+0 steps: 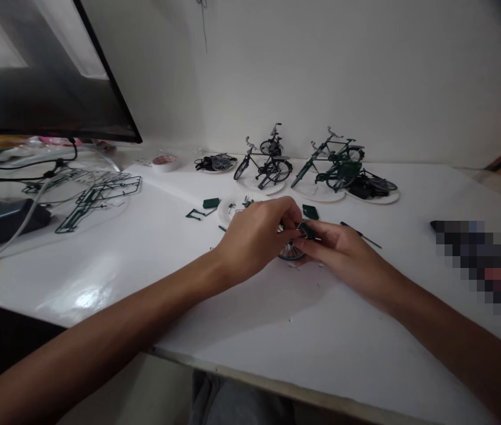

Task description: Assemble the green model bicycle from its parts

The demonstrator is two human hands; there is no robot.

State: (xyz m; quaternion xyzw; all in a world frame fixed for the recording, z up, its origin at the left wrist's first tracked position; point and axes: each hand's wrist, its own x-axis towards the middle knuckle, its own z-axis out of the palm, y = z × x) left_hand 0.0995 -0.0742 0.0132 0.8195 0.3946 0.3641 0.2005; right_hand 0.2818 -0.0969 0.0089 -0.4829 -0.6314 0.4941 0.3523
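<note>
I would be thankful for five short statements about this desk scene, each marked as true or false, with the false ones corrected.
1. The left hand and the right hand meet at a small dark part. True.
2. The monitor is at the right of the picture. False: it is at the upper left.
3. Several model bicycles stand near the wall. True.
4. The table top is black. False: it is white.
5. A spoked wheel shows between the two hands. True.
</note>
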